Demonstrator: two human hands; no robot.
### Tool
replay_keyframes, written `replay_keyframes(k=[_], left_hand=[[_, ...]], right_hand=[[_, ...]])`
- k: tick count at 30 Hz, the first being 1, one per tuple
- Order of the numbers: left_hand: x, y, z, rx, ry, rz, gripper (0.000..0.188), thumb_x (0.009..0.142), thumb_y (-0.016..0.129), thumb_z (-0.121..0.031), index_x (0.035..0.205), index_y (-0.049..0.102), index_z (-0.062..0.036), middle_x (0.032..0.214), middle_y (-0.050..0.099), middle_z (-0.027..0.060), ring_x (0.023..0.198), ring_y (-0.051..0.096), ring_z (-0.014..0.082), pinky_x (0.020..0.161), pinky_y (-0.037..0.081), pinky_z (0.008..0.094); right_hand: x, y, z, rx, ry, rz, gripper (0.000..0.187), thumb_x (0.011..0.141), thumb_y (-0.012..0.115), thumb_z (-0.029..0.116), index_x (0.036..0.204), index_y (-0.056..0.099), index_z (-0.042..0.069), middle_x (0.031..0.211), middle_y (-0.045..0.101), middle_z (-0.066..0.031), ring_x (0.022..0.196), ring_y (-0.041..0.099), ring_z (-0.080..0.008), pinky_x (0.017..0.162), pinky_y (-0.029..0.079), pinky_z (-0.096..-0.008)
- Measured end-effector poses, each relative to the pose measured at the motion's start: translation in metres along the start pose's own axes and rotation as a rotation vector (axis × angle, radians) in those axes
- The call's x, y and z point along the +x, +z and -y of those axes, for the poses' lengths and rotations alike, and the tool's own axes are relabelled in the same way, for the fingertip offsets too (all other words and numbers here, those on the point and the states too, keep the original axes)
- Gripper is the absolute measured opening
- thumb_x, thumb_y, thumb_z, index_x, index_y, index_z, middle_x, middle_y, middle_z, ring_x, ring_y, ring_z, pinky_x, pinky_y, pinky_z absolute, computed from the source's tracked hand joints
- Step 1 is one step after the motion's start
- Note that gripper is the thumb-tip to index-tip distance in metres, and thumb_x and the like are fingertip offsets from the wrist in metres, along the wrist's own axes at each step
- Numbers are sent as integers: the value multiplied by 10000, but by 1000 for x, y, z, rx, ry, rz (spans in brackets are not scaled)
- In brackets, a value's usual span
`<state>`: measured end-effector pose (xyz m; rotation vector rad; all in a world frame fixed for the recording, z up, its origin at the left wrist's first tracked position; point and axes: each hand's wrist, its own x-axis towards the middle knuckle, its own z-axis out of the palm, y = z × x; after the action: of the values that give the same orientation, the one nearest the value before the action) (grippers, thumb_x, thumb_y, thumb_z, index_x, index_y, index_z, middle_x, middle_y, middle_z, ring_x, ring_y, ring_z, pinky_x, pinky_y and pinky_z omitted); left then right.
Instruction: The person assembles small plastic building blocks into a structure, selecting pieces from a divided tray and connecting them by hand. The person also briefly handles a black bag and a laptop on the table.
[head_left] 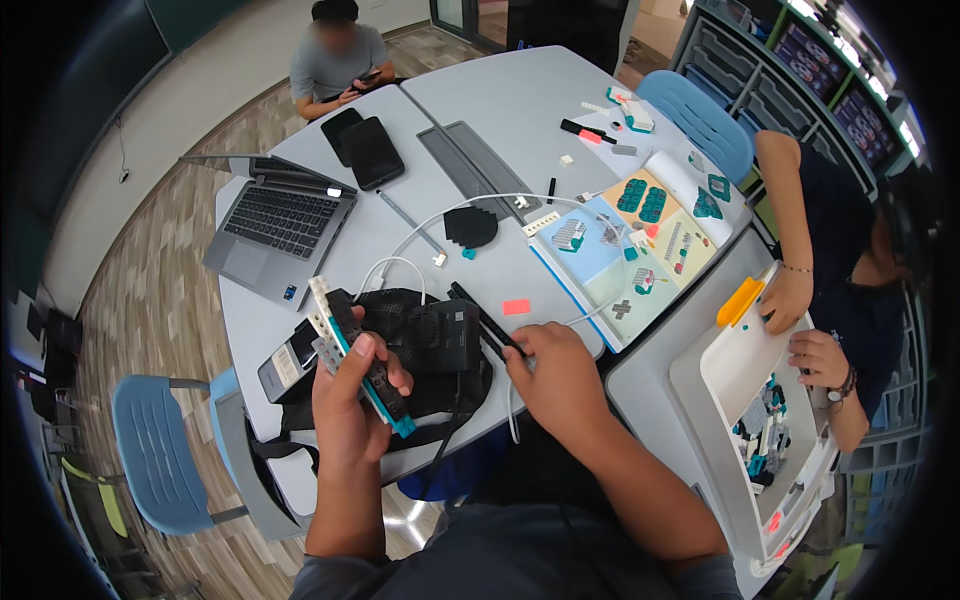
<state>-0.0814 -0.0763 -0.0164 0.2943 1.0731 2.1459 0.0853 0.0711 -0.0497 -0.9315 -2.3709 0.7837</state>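
My left hand is wrapped round a long building-brick assembly in black, teal and white, tilted above the table's near edge. My right hand pinches the near end of a long thin black bar; its exact kind I cannot make out. Between the hands sits a black box-shaped device with a white cable, on a black bag. A flat pink brick lies just beyond my right hand.
An open laptop and a black tablet stand at left. An illustrated instruction booklet lies right of centre. At right, a co-worker's hands are at a white bin of bricks. Another person sits across the table.
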Motion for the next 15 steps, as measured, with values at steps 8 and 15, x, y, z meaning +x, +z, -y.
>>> replay_keyframes(k=[8,15], left_hand=[[-7,13,-8,111,-10,33,447,903,681,-129,1300,511,-18,838,556,50,667,571,142,560,460,291],[-10,30,-3,-56,-175,60,283,862,690,28,1092,537,-36,906,640,111,745,695,230,675,601,359]], right_hand=[[13,14,5,-369,-176,2,221,814,750,183,877,685,-18,821,610,-124,900,575,-322,823,460,-447],[30,-8,-11,149,105,-30,170,863,740,177,868,723,8,828,663,-124,828,585,-288,761,475,-404]])
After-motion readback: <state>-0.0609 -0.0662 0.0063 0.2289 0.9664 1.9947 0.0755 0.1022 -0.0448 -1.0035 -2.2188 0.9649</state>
